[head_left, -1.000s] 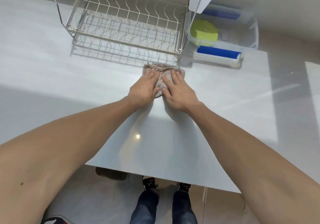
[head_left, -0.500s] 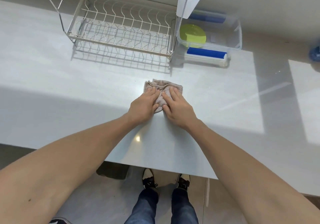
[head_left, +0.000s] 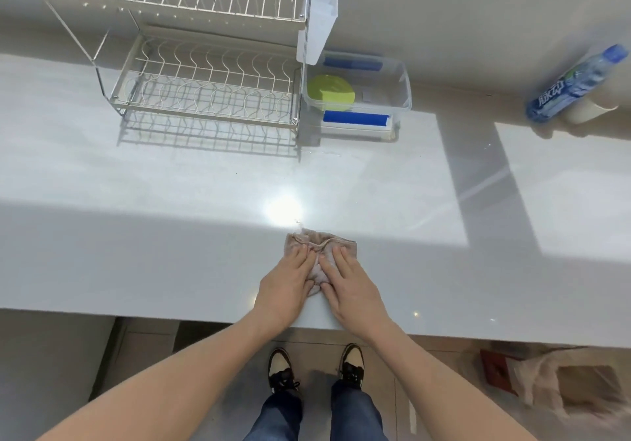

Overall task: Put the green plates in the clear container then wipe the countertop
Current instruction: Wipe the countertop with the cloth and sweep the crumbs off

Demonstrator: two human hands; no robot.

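From the head camera, I have just drawn the folded beige cloth (head_left: 321, 252) back toward me. A second ago it sat just below the dish rack (head_left: 211, 92); half a second ago it was at mid-worktop; now it lies close to the near edge of the worktop (head_left: 136, 235). My left hand (head_left: 285, 287) and right hand (head_left: 348, 287) are both laid flat, fingers together, pressing the cloth down side by side, gripping nothing.

I read this as one wiping pass nearly finished, down the middle strip only; the stretches to either side look not yet covered.

The green plates (head_left: 329, 92) lie inside the clear container (head_left: 404, 81), beside the rack, so that part looks done. A water bottle (head_left: 573, 88), unseen in the earlier frames, now shows at the far right.
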